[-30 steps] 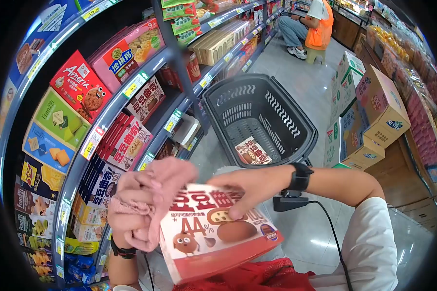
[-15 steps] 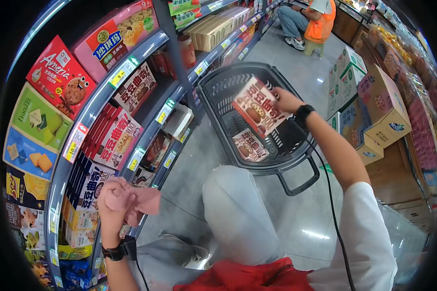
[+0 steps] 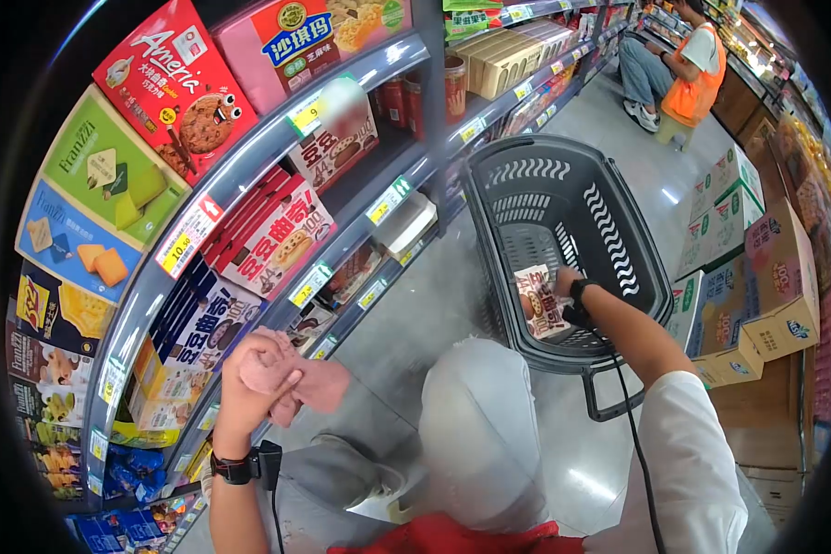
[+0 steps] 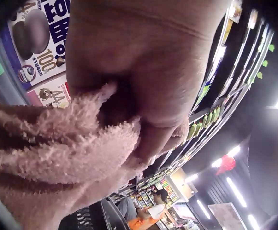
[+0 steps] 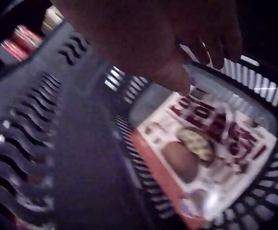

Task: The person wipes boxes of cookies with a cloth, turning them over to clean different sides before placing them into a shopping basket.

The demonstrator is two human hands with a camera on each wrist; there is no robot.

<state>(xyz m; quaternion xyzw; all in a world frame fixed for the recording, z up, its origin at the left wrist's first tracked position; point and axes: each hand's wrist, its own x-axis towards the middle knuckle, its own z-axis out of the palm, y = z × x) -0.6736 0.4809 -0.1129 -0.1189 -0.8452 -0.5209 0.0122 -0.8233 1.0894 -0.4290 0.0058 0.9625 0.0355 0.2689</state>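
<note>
A pink fuzzy cloth [image 3: 319,383] is gripped in my left hand [image 3: 249,383], held low beside the shelf; up close in the left wrist view the fingers press into the cloth [image 4: 71,158]. My right hand [image 3: 570,282] reaches inside the black basket [image 3: 660,319], at the edge of a white and red cookie box [image 3: 540,300]. In the right wrist view the box [image 5: 177,158] lies face up low in the basket, and the thumb and fingers of the hand [image 5: 153,43] hang over its upper edge, loosely bent and apart. Any box underneath is hidden.
Shelves of snack boxes [image 3: 282,235] with price rails line the left. A person in an orange vest [image 3: 697,83] sits at the back right. Cartons [image 3: 776,286] stand right of the basket, whose handle [image 3: 609,411] hangs toward my knee [image 3: 480,415].
My right hand has carried the cookie box from in front of me down into the basket, and its fingers have come off it. My left hand has left the box, keeping the cloth.
</note>
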